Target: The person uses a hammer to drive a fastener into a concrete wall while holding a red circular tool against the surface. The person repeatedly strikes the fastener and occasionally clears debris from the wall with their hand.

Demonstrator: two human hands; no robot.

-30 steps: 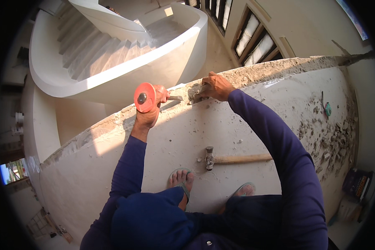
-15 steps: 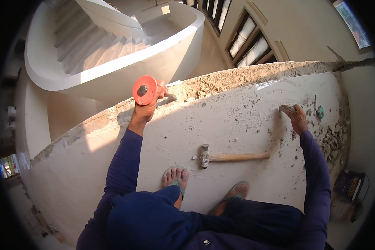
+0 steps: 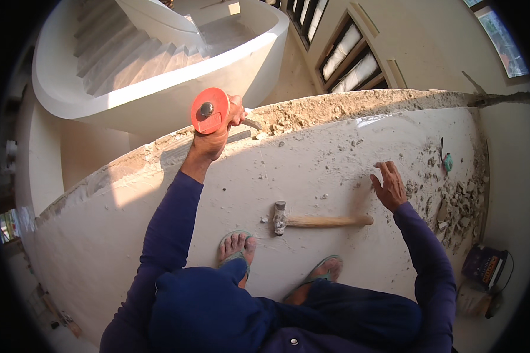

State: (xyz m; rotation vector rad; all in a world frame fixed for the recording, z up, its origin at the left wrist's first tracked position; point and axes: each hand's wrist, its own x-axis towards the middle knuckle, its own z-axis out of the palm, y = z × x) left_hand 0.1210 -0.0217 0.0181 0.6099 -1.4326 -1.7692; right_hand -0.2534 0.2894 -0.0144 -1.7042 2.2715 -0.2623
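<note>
My left hand is wrapped round a chisel with a round red hand guard and a dark striking end. The chisel's metal tip points right, at the rough broken edge of the slab. My right hand is over the dusty floor with its fingers apart and nothing in them. A hammer with a wooden handle and a dusty steel head lies between my feet and that edge, left of my right hand. Rubble is heaped to the right.
Past the broken edge is a lower level with a white curved staircase wall. A green tape measure lies near the rubble. At the lower right stands a dark bucket. Small chips are scattered over the floor.
My right hand has let go of a chunk of rubble and moved left and nearer, toward the hammer. My left hand has shifted slightly with the chisel still in it.
</note>
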